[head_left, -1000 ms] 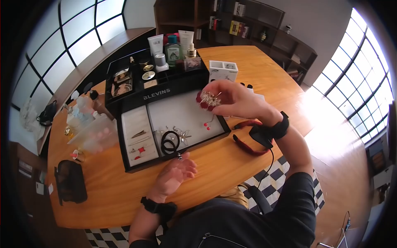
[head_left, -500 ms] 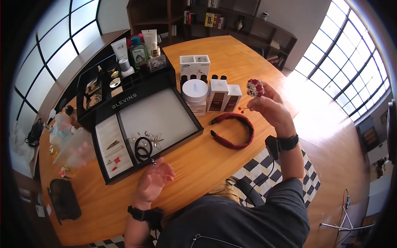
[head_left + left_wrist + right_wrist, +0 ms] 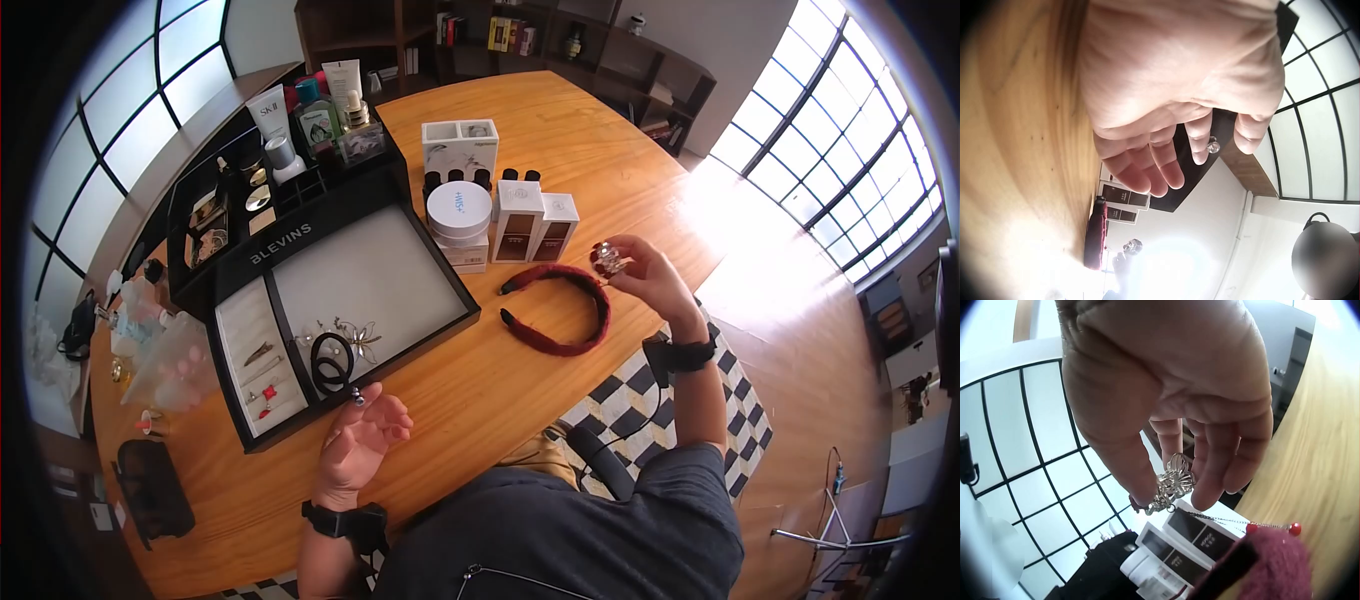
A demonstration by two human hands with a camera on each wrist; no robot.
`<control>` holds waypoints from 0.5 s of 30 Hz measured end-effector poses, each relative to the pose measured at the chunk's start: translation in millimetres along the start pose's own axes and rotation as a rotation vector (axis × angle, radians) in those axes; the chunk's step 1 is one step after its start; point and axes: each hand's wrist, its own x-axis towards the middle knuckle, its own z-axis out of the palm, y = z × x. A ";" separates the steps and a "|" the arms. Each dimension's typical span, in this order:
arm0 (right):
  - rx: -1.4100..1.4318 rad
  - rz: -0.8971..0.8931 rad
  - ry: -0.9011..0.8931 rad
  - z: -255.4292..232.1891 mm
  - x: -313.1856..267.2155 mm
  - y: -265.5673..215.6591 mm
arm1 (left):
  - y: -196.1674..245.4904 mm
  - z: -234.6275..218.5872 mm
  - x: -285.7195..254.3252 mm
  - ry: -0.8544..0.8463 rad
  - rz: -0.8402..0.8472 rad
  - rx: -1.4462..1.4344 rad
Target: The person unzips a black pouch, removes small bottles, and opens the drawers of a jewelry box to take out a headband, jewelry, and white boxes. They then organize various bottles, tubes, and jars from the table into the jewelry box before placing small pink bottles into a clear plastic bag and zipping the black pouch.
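Note:
My right hand pinches a silver and red hair ornament above the table, just right of the dark red headband. In the right wrist view thumb and fingers grip the ornament, and a thin chain with red beads hangs from it. My left hand lies palm up by the front edge of the black jewellery tray, fingers loosely bent. A small shiny piece shows beside its fingers in the left wrist view; whether it is held is unclear.
Black hair ties and a flower-shaped piece lie in the tray. Behind it stands an organizer with tubes and bottles. A round white jar and boxes stand behind the headband. A black case and plastic bag are at left.
My right hand has carried the ornament from over the tray to the right side, beyond the headband. The left hand stays by the tray's front edge. The head view has shifted.

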 end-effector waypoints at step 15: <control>-0.853 -0.214 -0.330 66.4 14.0 -19.0 | 1.2 1.3 -0.4 -0.015 0.001 0.044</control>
